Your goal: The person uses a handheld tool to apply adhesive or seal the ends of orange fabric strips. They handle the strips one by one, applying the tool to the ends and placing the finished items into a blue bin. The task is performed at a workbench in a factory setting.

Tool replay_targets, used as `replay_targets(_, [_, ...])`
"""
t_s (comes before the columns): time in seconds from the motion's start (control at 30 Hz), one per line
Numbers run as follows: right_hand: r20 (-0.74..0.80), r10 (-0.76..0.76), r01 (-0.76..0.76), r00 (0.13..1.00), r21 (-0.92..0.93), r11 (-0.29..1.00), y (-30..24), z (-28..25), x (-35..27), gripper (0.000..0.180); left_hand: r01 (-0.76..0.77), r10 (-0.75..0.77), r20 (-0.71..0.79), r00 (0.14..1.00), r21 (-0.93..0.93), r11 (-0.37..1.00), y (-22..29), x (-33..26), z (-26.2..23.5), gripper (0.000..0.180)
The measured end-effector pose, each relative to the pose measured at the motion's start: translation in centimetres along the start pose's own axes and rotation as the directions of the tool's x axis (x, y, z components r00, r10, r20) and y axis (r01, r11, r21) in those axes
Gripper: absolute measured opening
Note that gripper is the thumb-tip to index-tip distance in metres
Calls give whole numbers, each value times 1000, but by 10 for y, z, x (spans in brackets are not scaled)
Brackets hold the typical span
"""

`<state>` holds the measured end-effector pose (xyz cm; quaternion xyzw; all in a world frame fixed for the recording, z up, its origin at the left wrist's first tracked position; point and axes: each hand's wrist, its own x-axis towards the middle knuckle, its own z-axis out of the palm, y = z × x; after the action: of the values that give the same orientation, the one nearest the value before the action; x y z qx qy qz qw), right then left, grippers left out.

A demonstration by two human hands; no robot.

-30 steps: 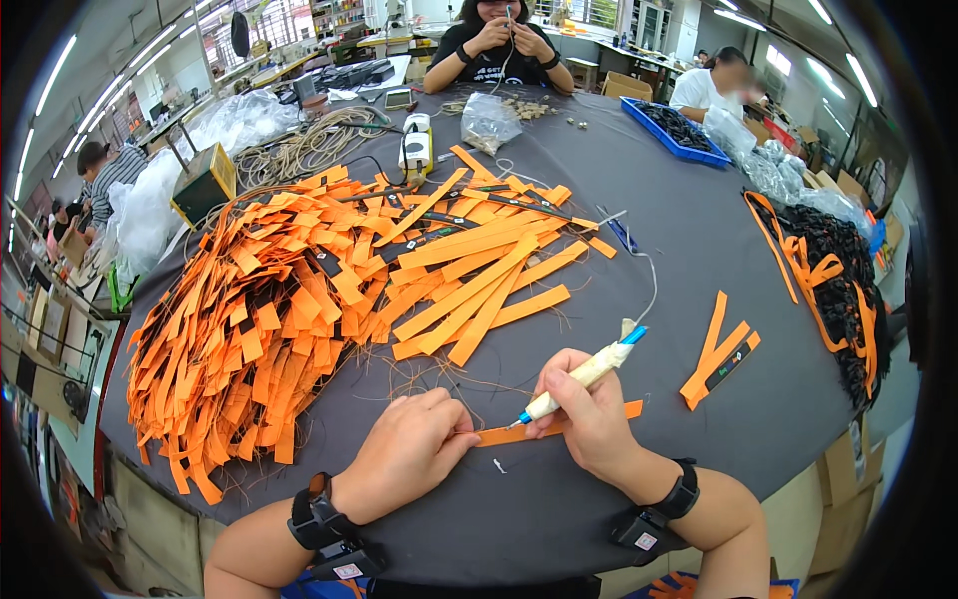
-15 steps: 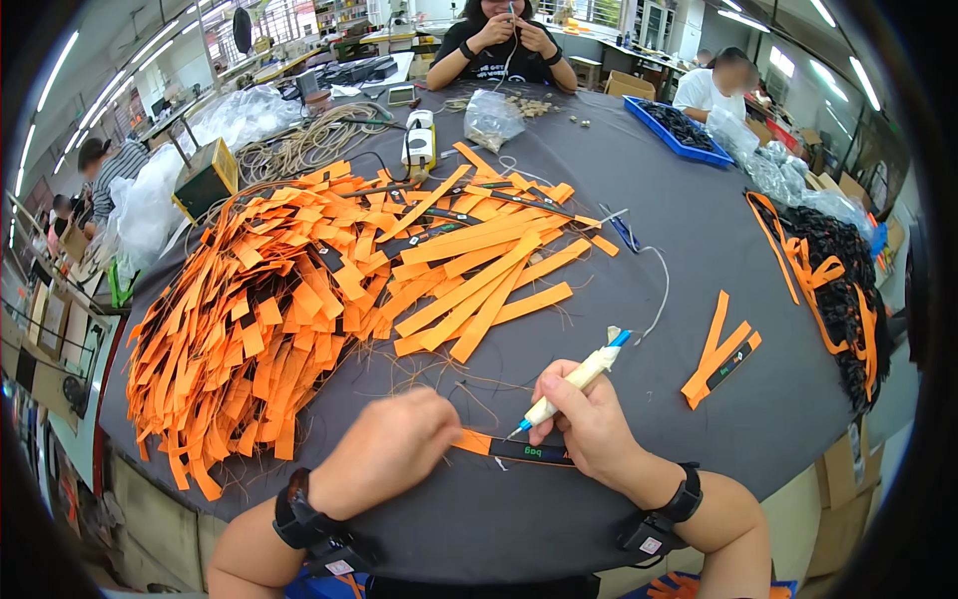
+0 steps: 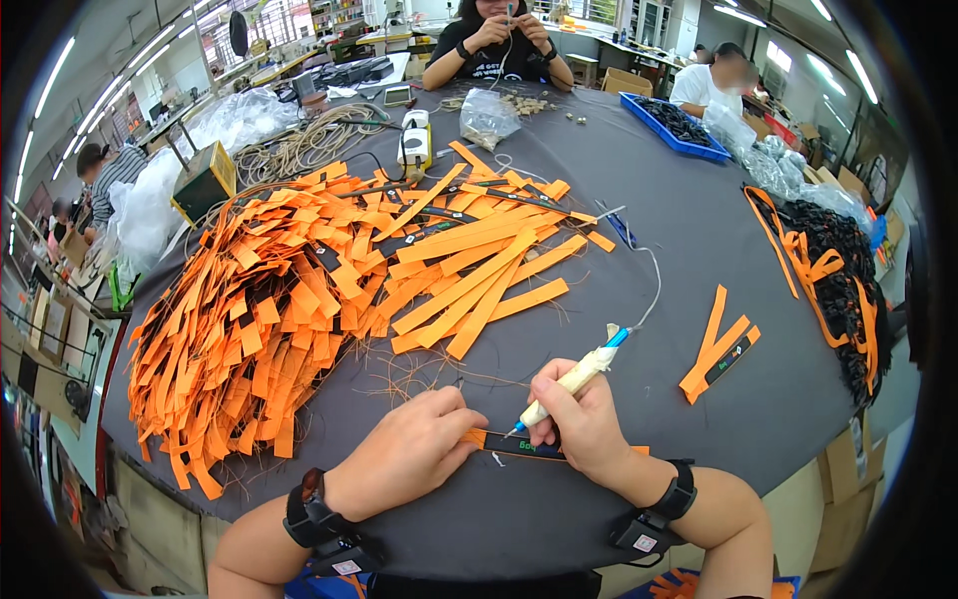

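Note:
My right hand (image 3: 595, 419) grips a corded pen-shaped tool (image 3: 575, 381), wrapped in cream tape with blue at both ends. The tool's thin metal tip points down at the near strip, by the join of its orange end and black label. That orange webbing strip (image 3: 529, 447), with green lettering on the label, lies flat on the dark tabletop in front of me. My left hand (image 3: 414, 439) is closed on the strip's left end, thumb and forefinger pressed together. Part of the strip's right half is hidden under my right hand.
A large heap of orange strips (image 3: 259, 329) covers the left side, with loose threads beside it. Two strips (image 3: 720, 349) lie to the right. Farther off are a blue tray (image 3: 679, 135), a yellow-edged box (image 3: 208, 182) and a co-worker (image 3: 499, 55). The tool's cord (image 3: 657, 275) crosses the table.
My left hand has moved slightly right and down onto the strip's left end; it was blurred before. The tool's tip has shifted slightly left, and the strip's right end now shows past my right hand.

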<state>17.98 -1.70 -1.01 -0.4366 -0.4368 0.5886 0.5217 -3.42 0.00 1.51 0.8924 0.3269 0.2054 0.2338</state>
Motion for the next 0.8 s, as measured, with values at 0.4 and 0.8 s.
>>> replay_targets(0.4, [45, 13, -7, 999, -127, 992, -2, 6, -5, 21, -2, 2, -36, 999, 19, 1000, -2, -1, 12, 8])
replay_targets(0.8, [68, 11, 0, 998, -166, 986, -3, 7, -4, 20, 30, -33, -74, 997, -36, 999, -4, 1, 14, 8])
